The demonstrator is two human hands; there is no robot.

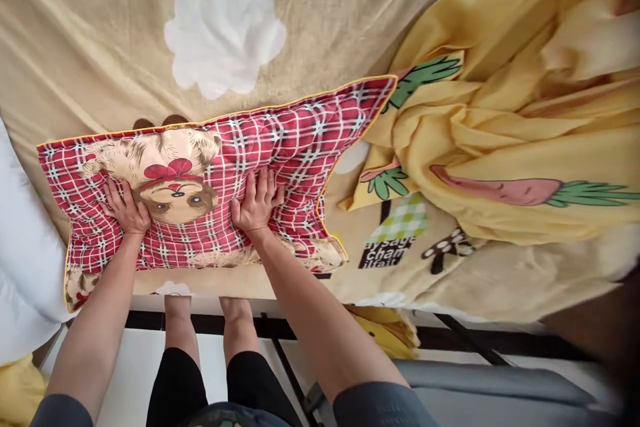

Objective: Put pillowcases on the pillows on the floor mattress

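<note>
A red plaid pillow (300, 140) with yellow piping and a printed dog lies flat on the bed. My left hand (126, 208) rests palm down on its left part, fingers spread, beside the dog's face. On the pillow's middle right, my right hand (257, 201) presses down with fingers apart, and the fabric creases around it. Neither hand grips the cloth. The pillow's right corner touches a bunched yellow sheet (480, 140) printed with carrots.
Beneath lies a beige bed cover (340, 7) with white cloud prints. A white bundle (27, 247) sits at the left edge. Below the bed edge are dark frame bars (470, 340), yellow cloth (387, 330) and a grey padded item (490, 387). My legs stand against the bed.
</note>
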